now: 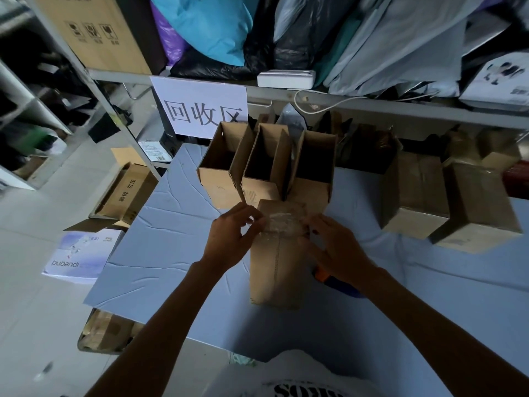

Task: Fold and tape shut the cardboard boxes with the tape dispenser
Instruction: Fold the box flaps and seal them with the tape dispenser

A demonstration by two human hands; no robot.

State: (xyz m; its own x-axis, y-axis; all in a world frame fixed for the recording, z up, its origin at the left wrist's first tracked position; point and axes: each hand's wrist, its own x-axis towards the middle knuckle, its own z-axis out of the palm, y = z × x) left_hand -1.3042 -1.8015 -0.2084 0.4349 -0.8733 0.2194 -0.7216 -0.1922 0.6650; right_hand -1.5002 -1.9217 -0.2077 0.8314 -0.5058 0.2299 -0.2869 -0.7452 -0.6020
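Desk [171, 239] under a blue-grey cover, in front of a loaded shelf [372, 103].

- Cardboard box [276, 267]: tall, narrow, upright at mid-desk, flaps closed. Strip of clear tape [282, 223] lies across the top and runs down the near face.
- Left hand [232, 233]: at the box's upper left corner, fingers curled, tips at the left end of the tape. Motion blur hides whether they pinch it or only press.
- Right hand [335, 245]: on the box's upper right side, fingers spread and fairly straight, pressed flat on the cardboard beside the tape.
- The box top sits between the two hands, both touching it.
- Tape dispenser [325, 275]: orange and blue, lying on the desk just right of the box, mostly hidden under the right wrist. Neither hand holds it.
- Three open boxes [266, 167] stand in a row just behind.
- Two closed boxes [446, 207] sit well off to the right.
- White paper sign [200, 107] hangs from the shelf edge.
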